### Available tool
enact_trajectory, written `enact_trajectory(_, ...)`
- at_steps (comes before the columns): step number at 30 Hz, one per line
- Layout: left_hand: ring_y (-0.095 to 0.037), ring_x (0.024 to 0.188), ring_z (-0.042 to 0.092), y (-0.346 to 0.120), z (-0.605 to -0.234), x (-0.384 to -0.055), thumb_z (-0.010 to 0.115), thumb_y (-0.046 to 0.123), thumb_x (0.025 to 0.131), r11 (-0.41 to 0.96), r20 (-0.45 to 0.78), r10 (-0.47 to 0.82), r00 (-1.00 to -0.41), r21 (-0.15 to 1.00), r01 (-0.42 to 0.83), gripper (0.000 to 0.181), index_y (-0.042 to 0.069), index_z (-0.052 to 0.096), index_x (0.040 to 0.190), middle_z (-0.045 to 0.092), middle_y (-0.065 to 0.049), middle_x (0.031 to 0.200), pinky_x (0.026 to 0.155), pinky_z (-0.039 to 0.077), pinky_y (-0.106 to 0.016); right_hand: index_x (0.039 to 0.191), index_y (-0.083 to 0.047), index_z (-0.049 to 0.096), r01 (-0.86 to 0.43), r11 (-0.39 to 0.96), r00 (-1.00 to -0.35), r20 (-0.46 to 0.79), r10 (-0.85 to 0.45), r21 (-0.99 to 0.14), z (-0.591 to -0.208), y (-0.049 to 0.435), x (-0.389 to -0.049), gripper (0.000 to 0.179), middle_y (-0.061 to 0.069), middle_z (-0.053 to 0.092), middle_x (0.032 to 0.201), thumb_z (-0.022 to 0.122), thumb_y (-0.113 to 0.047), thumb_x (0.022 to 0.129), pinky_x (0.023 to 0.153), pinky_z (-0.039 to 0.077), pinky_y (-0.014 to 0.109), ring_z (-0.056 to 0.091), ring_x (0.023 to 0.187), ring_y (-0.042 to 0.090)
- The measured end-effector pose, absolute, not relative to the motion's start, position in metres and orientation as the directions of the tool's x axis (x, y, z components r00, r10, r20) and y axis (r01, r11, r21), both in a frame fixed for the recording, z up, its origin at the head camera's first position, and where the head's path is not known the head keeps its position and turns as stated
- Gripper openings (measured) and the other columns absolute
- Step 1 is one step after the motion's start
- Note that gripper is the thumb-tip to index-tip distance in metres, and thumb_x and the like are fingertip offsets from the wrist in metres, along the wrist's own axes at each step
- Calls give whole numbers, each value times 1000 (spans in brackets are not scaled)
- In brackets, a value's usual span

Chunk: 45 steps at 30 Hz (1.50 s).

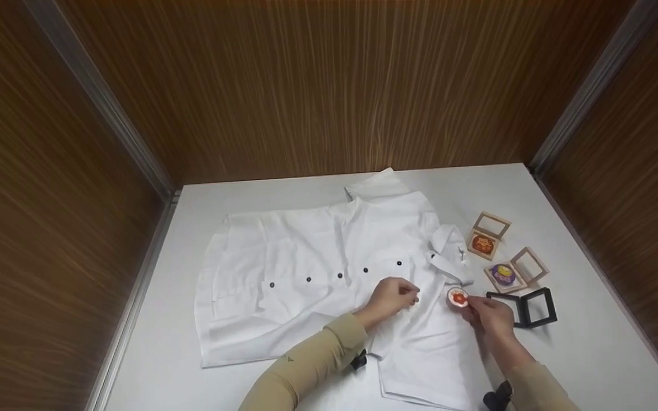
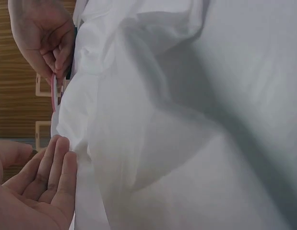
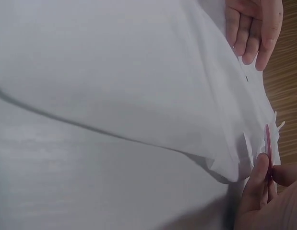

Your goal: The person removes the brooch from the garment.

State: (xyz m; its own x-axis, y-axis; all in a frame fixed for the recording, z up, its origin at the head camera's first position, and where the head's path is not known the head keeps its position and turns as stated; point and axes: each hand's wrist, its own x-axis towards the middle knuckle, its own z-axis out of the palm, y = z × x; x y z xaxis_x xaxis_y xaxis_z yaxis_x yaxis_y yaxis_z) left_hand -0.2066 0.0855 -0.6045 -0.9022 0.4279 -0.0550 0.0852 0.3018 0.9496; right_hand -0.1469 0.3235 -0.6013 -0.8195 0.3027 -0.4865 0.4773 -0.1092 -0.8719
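A white short-sleeved shirt [image 1: 306, 245] with dark buttons lies spread across the table, its collar toward the right. My right hand [image 1: 492, 317] pinches the edge of a round badge [image 1: 458, 297], white with a red-orange design, just above the shirt's shoulder area below the collar. In the right wrist view the badge [image 3: 268, 143] appears edge-on, thin and red-rimmed, between thumb and fingers. Over the shirt front, near the top buttons, hovers my left hand [image 1: 392, 295]. In the left wrist view its fingers [image 2: 54, 177] are loosely bent with nothing in them.
Right of the collar stand two opened wooden frame boxes, one with an orange badge [image 1: 482, 245] and one with a purple and yellow badge [image 1: 502, 274]. An opened black frame box [image 1: 539, 308] lies beside my right hand. Wood-grain panels [image 1: 329, 85] enclose the white table [image 1: 152, 319].
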Motion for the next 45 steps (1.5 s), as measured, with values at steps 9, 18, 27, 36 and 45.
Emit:
enact_trajectory(9,-23,82,80,94,-604,-205,68,0,98,298,-53,439,-897,950,90,16,-8,78,106,81,-19,91,68,60,-13,138,19,54,455,-107,-817,-462,346,-884,-598,331,-140,45,-11,73,75,64,-11,105,70,63,18,72,70,-1)
enact_trajectory(18,-20,81,80,97,-603,-202,69,3,99,303,-86,449,-890,951,61,16,-7,78,108,82,-17,93,69,61,-14,148,19,45,477,-31,-814,-454,363,-879,-596,343,-128,57,-15,72,77,61,-17,108,72,60,13,69,72,-6)
enact_trajectory(27,-16,77,79,97,-604,-200,70,3,98,313,-78,455,-887,947,78,16,-6,79,107,82,-16,93,66,60,-13,145,17,49,488,2,-796,-444,411,-873,-598,352,-120,54,-18,69,77,63,-18,106,71,59,12,68,71,-7)
enact_trajectory(36,-6,80,75,100,-604,-201,74,7,94,380,-26,471,-882,908,176,17,0,82,107,83,-11,95,71,55,-9,146,13,50,513,36,-784,-451,426,-858,-594,360,-115,52,-18,68,81,60,-21,108,73,58,11,67,75,-8)
enact_trajectory(45,-1,81,70,104,-605,-198,75,11,93,407,-31,491,-871,892,197,18,4,83,107,82,-8,97,76,54,-10,151,10,45,514,-104,-739,-501,450,-852,-597,365,-106,51,-13,68,83,58,-15,108,81,63,17,70,77,-5)
